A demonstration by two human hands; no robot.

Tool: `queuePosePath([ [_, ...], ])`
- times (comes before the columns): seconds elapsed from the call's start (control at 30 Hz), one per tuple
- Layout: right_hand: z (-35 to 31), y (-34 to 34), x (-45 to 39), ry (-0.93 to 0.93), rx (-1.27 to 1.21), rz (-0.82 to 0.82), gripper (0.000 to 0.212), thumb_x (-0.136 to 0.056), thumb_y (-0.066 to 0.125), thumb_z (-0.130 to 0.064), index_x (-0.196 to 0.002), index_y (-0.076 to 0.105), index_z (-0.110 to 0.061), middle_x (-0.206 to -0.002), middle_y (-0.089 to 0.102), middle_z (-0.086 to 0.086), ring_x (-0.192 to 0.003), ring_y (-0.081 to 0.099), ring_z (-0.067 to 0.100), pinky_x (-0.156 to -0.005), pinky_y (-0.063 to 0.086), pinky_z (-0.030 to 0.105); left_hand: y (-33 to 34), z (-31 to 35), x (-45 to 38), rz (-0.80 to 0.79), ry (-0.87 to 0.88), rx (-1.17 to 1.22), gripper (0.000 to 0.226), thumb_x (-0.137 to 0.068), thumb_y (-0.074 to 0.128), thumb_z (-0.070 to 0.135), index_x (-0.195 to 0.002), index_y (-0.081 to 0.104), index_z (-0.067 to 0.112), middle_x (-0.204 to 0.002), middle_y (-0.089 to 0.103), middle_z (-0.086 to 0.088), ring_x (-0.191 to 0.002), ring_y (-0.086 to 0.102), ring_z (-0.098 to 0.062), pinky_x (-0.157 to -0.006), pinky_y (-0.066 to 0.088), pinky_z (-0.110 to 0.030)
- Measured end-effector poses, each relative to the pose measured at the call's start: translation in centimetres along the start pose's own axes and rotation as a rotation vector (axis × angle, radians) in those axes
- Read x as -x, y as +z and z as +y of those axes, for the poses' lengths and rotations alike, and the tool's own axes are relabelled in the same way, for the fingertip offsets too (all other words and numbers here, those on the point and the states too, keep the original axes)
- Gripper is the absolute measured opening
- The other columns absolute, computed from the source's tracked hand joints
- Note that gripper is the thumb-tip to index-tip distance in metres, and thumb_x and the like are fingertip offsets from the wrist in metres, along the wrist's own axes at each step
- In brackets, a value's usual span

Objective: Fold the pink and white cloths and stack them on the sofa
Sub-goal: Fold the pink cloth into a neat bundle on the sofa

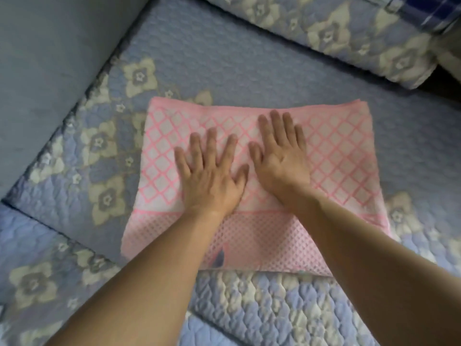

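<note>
A pink and white cloth [334,156], already folded into a rough rectangle, was laid flat on the seat of a sofa [224,58] covered in a quilted blue cover with cream flower shapes. The greater part of the cloth was patterned with a pink diamond lattice on white, while the near strip was filled with a finer pink check. Several layered edges could be made out at the far right corner, where the folds were stacked one on another. The left hand [212,176] was pressed palm down on the middle of the cloth, its fingers straight and spread wide apart, the thumb pointed to the right. The right hand [282,158] was laid palm down just beside it, a little farther away, with its fingers straight and held close together. The two hands were set side by side near the centre of the lattice, the left thumb lying just beside the right hand; whether they touched could not be told. Nothing was gripped by either hand; both were simply flattened against the fabric. Both bare forearms were stretched in from the near edge and crossed over the checked strip. A cushion [349,33] in the same flowered cover was seen at the far right, and a piece of blue checked fabric [429,11] was glimpsed in the far right corner.
</note>
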State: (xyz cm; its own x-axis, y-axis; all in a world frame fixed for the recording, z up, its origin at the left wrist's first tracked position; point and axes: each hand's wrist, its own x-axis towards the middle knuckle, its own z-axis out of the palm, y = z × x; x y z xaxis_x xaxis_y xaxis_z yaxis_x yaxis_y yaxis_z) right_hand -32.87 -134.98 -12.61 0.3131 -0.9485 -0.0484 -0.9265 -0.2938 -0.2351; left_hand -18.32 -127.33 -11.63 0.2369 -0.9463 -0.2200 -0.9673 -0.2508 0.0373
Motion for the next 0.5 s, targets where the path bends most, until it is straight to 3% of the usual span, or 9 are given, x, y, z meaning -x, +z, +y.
queuePosePath([
  [0.1, -2.0, -3.5, 0.5, 0.096, -0.431, 0.051, 0.063, -0.104, 0.035, -0.045, -0.158, 0.023, -0.017, -0.167, 0.016, 0.007, -0.155, 0.008, 0.023, -0.126, 0.010, 0.044, -1.7, -0.9, 0.3, -0.041, 0.045, 0.149, 0.070, -0.091, 0.029, 0.066, -0.155, 0.018, 0.042, -0.168, 0.005, -0.003, -0.154, -0.001, -0.034, -0.120, -0.002, -0.060],
  [0.17, -4.4, -6.4, 2.3, 0.120, -0.786, 0.098, 0.058, -0.107, 0.035, -0.040, -0.159, 0.021, -0.018, -0.167, 0.014, -0.002, -0.154, 0.006, 0.009, -0.126, 0.008, 0.033, -2.6, -3.6, 1.2, 0.007, 0.049, 0.223, 0.065, -0.090, 0.036, 0.056, -0.151, 0.033, 0.036, -0.164, 0.021, -0.013, -0.151, 0.013, -0.038, -0.121, 0.011, -0.057],
  [0.27, -7.5, -7.1, 3.8, 0.138, -1.105, 0.109, 0.054, -0.109, 0.030, -0.034, -0.159, 0.019, -0.017, -0.162, 0.017, -0.014, -0.150, 0.011, -0.005, -0.123, 0.010, 0.020, -2.7, -8.7, 3.4, 0.147, -0.192, 0.342, 0.066, -0.090, 0.046, 0.046, -0.153, 0.036, 0.026, -0.155, 0.032, -0.022, -0.142, 0.030, -0.043, -0.117, 0.026, -0.053],
  [0.37, -8.0, -3.7, 2.2, 0.288, -1.070, 0.076, 0.062, -0.104, 0.030, -0.046, -0.159, 0.021, -0.018, -0.163, 0.019, -0.013, -0.147, 0.014, -0.008, -0.125, 0.011, 0.024, -1.8, -10.6, 3.5, -0.047, -0.429, 0.498, 0.072, -0.094, 0.047, 0.053, -0.156, 0.012, 0.040, -0.153, 0.031, -0.020, -0.139, 0.031, -0.043, -0.114, 0.027, -0.056],
  [0.47, -6.9, -1.7, 0.3, 0.335, -1.055, 0.046, 0.061, -0.104, 0.034, -0.046, -0.158, 0.026, -0.017, -0.162, 0.024, -0.011, -0.141, 0.019, -0.009, -0.115, 0.011, 0.006, -1.0, -10.4, 3.0, -0.011, -0.370, 0.452, 0.075, -0.095, 0.046, 0.056, -0.156, 0.006, 0.042, -0.147, 0.036, -0.018, -0.132, 0.034, -0.040, -0.111, 0.027, -0.054],
  [0.5, -6.8, -1.7, 0.2, 0.327, -1.085, 0.033, 0.060, -0.106, 0.034, -0.046, -0.158, 0.025, -0.019, -0.162, 0.023, -0.012, -0.142, 0.019, -0.009, -0.114, 0.012, 0.005, -1.2, -10.5, 3.0, -0.001, -0.373, 0.505, 0.076, -0.094, 0.048, 0.054, -0.157, 0.008, 0.041, -0.145, 0.036, -0.019, -0.130, 0.036, -0.041, -0.111, 0.027, -0.051],
])
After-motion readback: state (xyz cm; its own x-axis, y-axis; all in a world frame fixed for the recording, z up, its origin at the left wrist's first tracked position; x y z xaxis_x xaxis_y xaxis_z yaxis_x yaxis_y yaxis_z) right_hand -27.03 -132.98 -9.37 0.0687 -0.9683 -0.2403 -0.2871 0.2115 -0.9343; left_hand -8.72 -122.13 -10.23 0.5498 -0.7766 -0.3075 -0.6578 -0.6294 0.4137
